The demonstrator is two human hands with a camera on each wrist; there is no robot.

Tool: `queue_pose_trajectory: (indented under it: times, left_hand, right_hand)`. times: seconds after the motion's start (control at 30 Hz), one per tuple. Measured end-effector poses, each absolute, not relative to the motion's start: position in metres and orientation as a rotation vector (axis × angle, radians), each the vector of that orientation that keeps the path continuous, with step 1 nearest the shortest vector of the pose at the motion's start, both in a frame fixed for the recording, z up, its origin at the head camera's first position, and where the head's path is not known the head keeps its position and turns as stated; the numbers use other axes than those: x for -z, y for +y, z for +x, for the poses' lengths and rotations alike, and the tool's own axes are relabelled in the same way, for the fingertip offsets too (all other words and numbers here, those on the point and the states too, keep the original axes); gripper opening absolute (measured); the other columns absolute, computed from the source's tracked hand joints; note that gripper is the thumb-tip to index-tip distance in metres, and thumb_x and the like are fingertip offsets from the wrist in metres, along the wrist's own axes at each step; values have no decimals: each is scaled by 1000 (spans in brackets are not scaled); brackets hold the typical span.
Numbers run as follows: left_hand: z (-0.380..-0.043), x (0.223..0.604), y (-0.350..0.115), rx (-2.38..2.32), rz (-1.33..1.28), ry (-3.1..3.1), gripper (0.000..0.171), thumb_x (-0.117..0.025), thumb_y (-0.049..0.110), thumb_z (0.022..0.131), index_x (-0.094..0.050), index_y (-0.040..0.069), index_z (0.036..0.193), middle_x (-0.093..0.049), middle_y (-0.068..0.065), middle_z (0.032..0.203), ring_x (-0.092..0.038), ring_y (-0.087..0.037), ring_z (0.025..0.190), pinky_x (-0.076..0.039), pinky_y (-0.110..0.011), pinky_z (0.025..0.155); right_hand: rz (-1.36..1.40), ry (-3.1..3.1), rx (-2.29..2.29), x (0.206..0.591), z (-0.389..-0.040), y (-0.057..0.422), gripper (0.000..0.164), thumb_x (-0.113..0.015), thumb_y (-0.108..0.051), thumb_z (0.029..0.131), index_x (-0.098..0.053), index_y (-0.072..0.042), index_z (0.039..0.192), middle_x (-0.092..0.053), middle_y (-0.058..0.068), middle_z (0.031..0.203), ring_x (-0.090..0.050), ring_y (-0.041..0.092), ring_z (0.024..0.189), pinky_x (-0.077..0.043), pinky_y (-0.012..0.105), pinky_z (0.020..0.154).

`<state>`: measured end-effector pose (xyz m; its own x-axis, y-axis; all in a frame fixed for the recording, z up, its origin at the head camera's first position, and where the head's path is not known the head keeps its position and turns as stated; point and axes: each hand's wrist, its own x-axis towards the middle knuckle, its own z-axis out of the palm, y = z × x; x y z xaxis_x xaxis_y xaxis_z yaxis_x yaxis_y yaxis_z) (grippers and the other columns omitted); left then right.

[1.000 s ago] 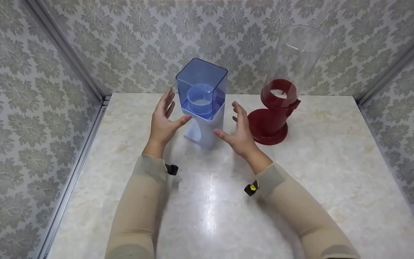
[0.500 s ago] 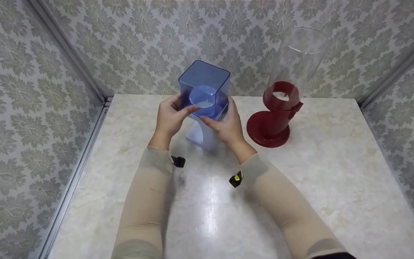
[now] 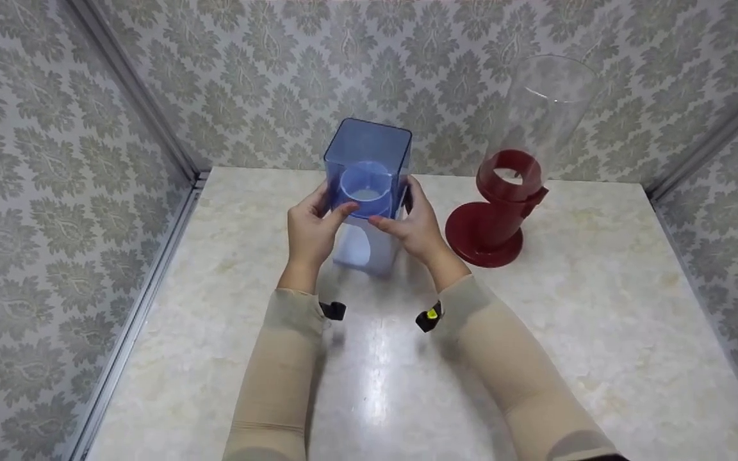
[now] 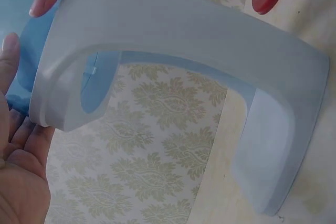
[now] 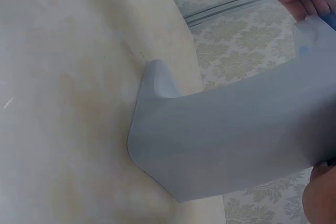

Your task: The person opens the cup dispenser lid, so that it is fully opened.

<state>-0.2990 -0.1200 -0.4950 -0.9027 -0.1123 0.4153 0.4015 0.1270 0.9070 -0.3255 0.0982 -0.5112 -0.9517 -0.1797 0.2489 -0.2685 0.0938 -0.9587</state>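
A blue see-through square container point(image 3: 369, 137), with a round cup shape inside its lower part, sits on a white C-shaped stand point(image 4: 199, 24). My left hand point(image 3: 310, 230) grips the lower left side of the container, thumb across the front. On the opposite side my right hand point(image 3: 419, 227) holds it too, its thumb pointing toward the left one. Fingers of both hands are partly hidden behind the container. In the right wrist view, the stand's flat foot point(image 5: 152, 145) is down at the table surface.
To the right stands a red holder point(image 3: 487, 234) with a round base, bearing a tall clear cylinder point(image 3: 545, 109). The marbled table point(image 3: 599, 307) runs back to a patterned wall point(image 3: 394, 57), with more wall panels at both sides.
Both hands have come in from the sides and taken hold of the blue container. It has turned slightly, its front face now more toward me. The red holder has stayed put.
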Motion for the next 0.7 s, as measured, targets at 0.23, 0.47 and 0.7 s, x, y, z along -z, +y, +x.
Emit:
queue_pose_trajectory:
  times: [0.23,0.47,0.7]
  left_hand:
    - [-289,500,-114,1736,-254,-2016,69,-90,18,97,-62,-7,155,-67,-26,152,-70,-40,141,-59,-38,116]
    - [-278,501,-105,1657,-206,-1980,67,-92,14,95,-64,-8,152,-69,-27,148,-72,-40,139,-60,-38,116]
    - [-266,506,-92,1569,-190,-1918,67,-95,11,91,-66,-9,148,-71,-28,144,-74,-40,135,-61,-39,114]
  right_hand:
    - [558,-2228,-2112,515,-326,101,117,-97,-22,90,-25,-9,180,-43,13,181,-32,27,175,-20,44,146]
    - [586,-2170,-2183,515,-322,105,121,-96,-20,93,-14,-7,181,-26,14,188,-24,29,177,-20,43,146]
    - [590,-2135,-2235,518,-315,111,103,-90,-22,99,-27,-4,178,-48,20,178,-47,34,167,-36,45,140]
